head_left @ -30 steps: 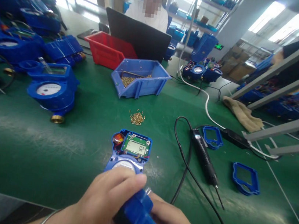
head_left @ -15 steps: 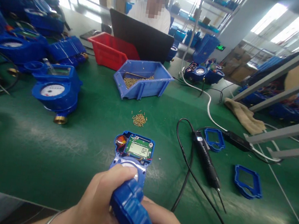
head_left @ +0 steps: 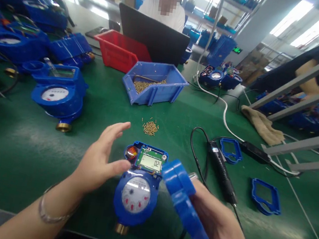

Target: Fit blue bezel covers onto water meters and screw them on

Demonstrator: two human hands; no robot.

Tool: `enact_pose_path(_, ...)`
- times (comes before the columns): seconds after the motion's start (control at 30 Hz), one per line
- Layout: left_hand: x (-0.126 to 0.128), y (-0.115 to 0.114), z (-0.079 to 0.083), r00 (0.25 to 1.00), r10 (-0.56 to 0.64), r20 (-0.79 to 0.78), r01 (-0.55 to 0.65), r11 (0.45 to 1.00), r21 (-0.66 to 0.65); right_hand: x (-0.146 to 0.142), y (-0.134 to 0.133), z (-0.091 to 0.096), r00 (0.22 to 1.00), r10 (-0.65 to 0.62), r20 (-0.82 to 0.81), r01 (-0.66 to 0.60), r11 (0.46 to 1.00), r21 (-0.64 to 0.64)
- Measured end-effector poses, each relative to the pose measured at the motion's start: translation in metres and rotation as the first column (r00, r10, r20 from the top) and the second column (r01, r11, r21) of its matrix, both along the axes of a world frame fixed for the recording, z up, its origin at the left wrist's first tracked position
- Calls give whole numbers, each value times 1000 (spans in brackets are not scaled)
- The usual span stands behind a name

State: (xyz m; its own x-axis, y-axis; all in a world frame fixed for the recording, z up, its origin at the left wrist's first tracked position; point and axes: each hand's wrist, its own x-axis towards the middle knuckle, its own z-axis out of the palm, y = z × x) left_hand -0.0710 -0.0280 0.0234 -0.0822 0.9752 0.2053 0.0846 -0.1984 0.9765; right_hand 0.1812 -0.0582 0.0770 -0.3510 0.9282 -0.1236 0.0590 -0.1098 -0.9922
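A blue water meter (head_left: 136, 195) lies on the green table in front of me, its round dial face up and a brass fitting at the near end. Its upper housing is uncovered, showing a circuit board and a small display (head_left: 151, 162). My left hand (head_left: 99, 158) hovers at the meter's left side, fingers apart, holding nothing. My right hand (head_left: 221, 227) grips a blue plastic cover (head_left: 185, 198), tilted on edge just right of the meter. A small pile of brass screws (head_left: 150, 127) lies beyond the meter.
A blue bin (head_left: 163, 92) of screws and a red bin (head_left: 115, 52) stand ahead. Right are an electric screwdriver (head_left: 221, 171) with its cable and two blue frames (head_left: 266, 196). Another meter (head_left: 57, 95) sits left. A person (head_left: 166, 7) sits behind a black screen (head_left: 152, 33).
My left hand has let go of the blue cover and moved left, fingers spreading. My right hand has carried the cover to the right, uncovering the meter's dial.
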Motion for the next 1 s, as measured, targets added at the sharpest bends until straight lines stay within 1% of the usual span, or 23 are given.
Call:
enact_pose_path(0.07, 2, 16, -14, 995, -95, 18, 97, 985, -145, -3, 15, 4, 998, -58, -28, 60, 995, 80)
enact_pose_path(0.13, 6, 23, -22, 971, -207, 120, 232, 937, -262, -8, 29, 6, 990, -136, -39, 140, 982, 124)
enact_pose_path(0.17, 8, 24, -25, 951, -247, 184, 294, 908, -299, -10, 35, 7, 986, -165, -35, 168, 976, 141)
enact_pose_path(0.23, 10, 22, -27, 915, -290, 281, 376, 867, -328, -13, 43, 5, 982, -188, -31, 191, 967, 170)
enact_pose_path(0.27, 10, 20, -27, 905, -303, 299, 397, 855, -335, -15, 45, 3, 981, -189, -34, 192, 966, 175)
enact_pose_path(0.33, 9, 16, -29, 910, -313, 270, 396, 850, -347, -17, 48, -1, 982, -181, -59, 188, 966, 176)
enact_pose_path(0.37, 8, 15, -29, 925, -311, 218, 371, 863, -343, -19, 49, -4, 981, -177, -83, 189, 967, 172)
enact_pose_path(0.4, 7, 13, -28, 947, -294, 129, 320, 892, -318, -21, 51, -7, 978, -176, -114, 194, 966, 168)
enact_pose_path(0.43, 7, 12, -27, 967, -256, 3, 248, 935, -253, -23, 52, -9, 974, -176, -145, 199, 966, 164)
enact_pose_path(0.47, 7, 11, -24, 969, -195, -151, 174, 975, -142, -25, 53, -12, 969, -176, -173, 203, 966, 158)
enact_pose_path(0.5, 7, 10, -19, 944, -120, -307, 125, 992, -3, -26, 53, -13, 965, -176, -195, 207, 967, 147)
enact_pose_path(0.53, 8, 9, -13, 893, -46, -448, 118, 984, 134, -28, 54, -15, 961, -178, -210, 209, 968, 136)
enact_pose_path(0.57, 10, 9, -6, 829, 8, -560, 151, 960, 237, -29, 54, -16, 959, -180, -220, 211, 970, 125)
enact_pose_path(0.6, 12, 8, 2, 762, 36, -646, 205, 934, 293, -30, 54, -16, 957, -179, -227, 210, 971, 116)
enact_pose_path(0.67, 18, 8, 15, 653, 53, -756, 290, 904, 313, -29, 53, -16, 955, -173, -240, 203, 973, 107)
enact_pose_path(0.73, 25, 9, 23, 584, 54, -810, 330, 896, 298, -28, 51, -17, 955, -160, -251, 191, 976, 106)
enact_pose_path(0.8, 30, 11, 24, 542, 55, -838, 350, 892, 285, -26, 49, -17, 955, -146, -257, 178, 978, 107)
enact_pose_path(1.0, 37, 14, 19, 455, 37, -890, 371, 900, 227, -21, 45, -18, 957, -124, -264, 149, 986, 80)
